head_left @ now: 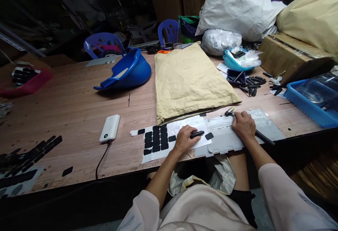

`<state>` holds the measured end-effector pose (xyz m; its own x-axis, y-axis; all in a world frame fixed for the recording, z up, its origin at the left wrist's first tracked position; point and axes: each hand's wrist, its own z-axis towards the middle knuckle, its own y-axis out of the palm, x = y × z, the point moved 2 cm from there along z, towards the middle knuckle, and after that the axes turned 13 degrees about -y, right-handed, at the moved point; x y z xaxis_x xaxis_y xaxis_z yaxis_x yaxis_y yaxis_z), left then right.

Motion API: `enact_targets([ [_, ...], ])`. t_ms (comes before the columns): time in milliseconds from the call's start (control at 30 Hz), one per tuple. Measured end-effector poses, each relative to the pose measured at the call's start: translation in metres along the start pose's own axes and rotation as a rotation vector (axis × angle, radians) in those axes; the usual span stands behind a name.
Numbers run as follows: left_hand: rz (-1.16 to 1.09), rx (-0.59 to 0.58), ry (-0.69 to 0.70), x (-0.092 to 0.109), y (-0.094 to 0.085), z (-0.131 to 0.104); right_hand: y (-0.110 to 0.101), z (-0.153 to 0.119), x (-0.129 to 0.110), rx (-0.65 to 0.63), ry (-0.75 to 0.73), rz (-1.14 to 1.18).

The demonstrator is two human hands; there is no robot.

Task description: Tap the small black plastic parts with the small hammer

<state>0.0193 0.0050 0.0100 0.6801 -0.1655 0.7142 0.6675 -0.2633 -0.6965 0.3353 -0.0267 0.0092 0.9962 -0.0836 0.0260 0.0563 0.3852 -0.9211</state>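
My left hand (183, 140) rests on a white sheet near the table's front edge, its fingers closed around a short black cylindrical piece (197, 134). To its left, the sheet (146, 157) carries rows of black rounded stickers (156, 142). One loose black sticker (209, 136) lies just right of the black piece. My right hand (243, 124) grips a small hammer (264, 137); the head points away from me, and the black handle runs back toward the right. Beneath that hand lies a flat grey board (224, 141). Fingertip details are partly hidden.
A large tan paper sack (192, 79) lies just beyond my hands. Left are a white power bank (110, 128) with a cable and a blue scoop-shaped basin (132, 69). Right are a pile of black pieces (252, 83), a blue tray (307, 109) and a cardboard box (293, 60).
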Motion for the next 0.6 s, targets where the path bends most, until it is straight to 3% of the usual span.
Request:
enact_targets([
  [200, -0.006, 0.058, 0.003, -0.0038, 0.0061, -0.0002, 0.0031, -0.0004, 0.0022, 0.02, 0.001, 0.007],
  [600, -0.047, 0.056, 0.017, -0.0059, 0.0057, -0.0013, 0.0033, -0.0022, 0.0058, 0.043, -0.008, 0.065],
])
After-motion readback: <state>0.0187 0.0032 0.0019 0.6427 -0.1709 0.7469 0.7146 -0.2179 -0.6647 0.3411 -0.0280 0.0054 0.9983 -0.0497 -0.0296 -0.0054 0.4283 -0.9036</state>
